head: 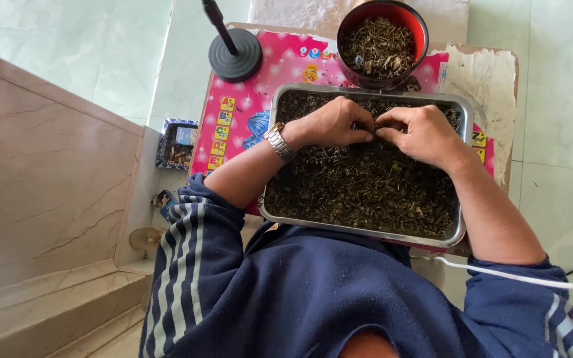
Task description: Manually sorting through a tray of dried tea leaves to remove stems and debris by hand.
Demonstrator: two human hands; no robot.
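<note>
So we're looking straight down at a person hunched over a metal tray (467, 126) that's packed with dried dark green leaves (366, 189), looks like loose tea or some herb, hard to say which. The tray sits on a small table covered with a pink alphabet mat (247, 109), and it takes up most of the near part of that table. Both hands are in the far half of the tray, right over the leaves. The left hand (333, 122) has its fingers curled in and pinched together at the tips, and the right hand (419, 132) is doing the same, fingertips bunched tight, with the two hands meeting almost tip to tip in the middle. We reckon they're pinching some bit of leaf or stem between them, but it's too small to actually make out what. There's a silver wristwatch (278, 141) on the left wrist, and the navy sleeves with pale stripes (187, 252) are pushed up past the elbows. Just beyond the tray, at the far edge of the table, sits a red bowl (420, 33) with a dark inside, filled with more of the same dried leaves. Off to the far left on the mat there's a round black stand base (235, 54) with a pole going up out of view. Down on the floor left of the table there's a small patterned box (175, 142) with odds and ends in it, and a white cable (518, 275) runs across the near right corner.
</note>
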